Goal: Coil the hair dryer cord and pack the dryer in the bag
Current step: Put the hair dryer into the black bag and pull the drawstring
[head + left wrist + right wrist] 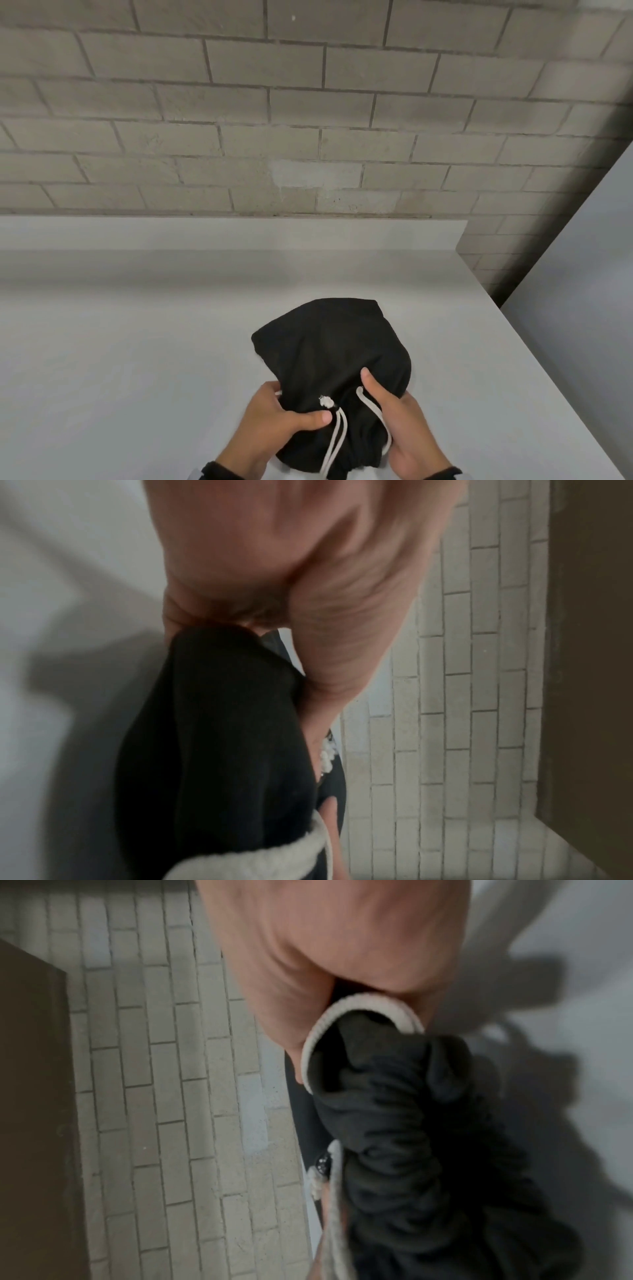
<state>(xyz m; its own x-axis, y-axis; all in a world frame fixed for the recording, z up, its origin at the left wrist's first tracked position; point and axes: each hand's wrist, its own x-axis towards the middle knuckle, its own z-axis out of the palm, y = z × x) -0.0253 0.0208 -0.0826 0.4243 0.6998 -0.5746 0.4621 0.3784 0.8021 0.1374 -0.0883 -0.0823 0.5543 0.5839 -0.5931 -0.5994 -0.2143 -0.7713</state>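
A black drawstring bag [329, 349] lies bulging on the white table [137, 342], its gathered mouth toward me. White drawstring cords [337, 442] hang from the mouth. My left hand [291, 418] grips the bag's left side near the mouth, thumb on top by a knot in the cord. My right hand [394, 414] grips the right side, thumb pressed on the fabric. The left wrist view shows my left hand [291, 647] holding the black fabric [219, 737]. The right wrist view shows my right hand [342, 974] on the bunched bag [411, 1123] with a cord loop [342, 1020]. The hair dryer and its cord are hidden.
A grey brick wall [308, 120] rises behind the table. The table's right edge [548, 377] runs diagonally close to the bag. A light panel [599, 257] stands further right.
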